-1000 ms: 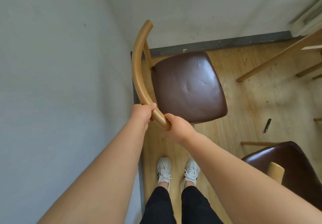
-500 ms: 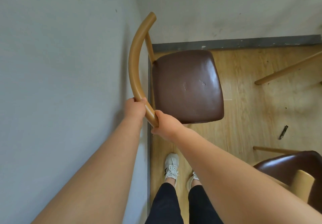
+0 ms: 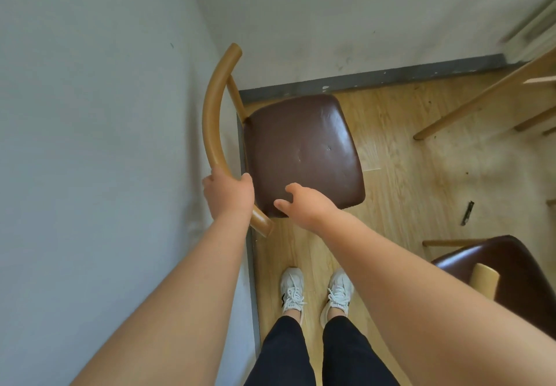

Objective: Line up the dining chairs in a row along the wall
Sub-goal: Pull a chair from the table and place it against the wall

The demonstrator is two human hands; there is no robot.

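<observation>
**First chair set in the corner, one hand already free**

While the left hand (image 3: 230,194) grips the curved wooden backrest (image 3: 212,127) of the first chair (image 3: 301,151), this chair stands in the corner of the room, with its backrest next to the left wall (image 3: 99,145) and its far edge near the grey baseboard (image 3: 376,77). I judge that the step in hand is the placing of this chair, and that it is almost finished: the chair looks parallel to the wall and very close to it.

The left hand is closed around the rail near its lower end, with the thumb on the seat side. The right hand (image 3: 304,205) is released; its fingers are loosely curled and half spread, and it hovers over the near corner of the brown seat. Whether it touches the seat I cannot tell.

A second chair (image 3: 505,274) with the same brown seat stands well apart from the first chair, to its right and nearer to the person. Probably the next move is to let go of the rail, turn to this second chair, and bring it beside the first one with its back to the same wall. Its legs should be lifted a little, so they do not scrape the wooden floor (image 3: 421,181).
</observation>
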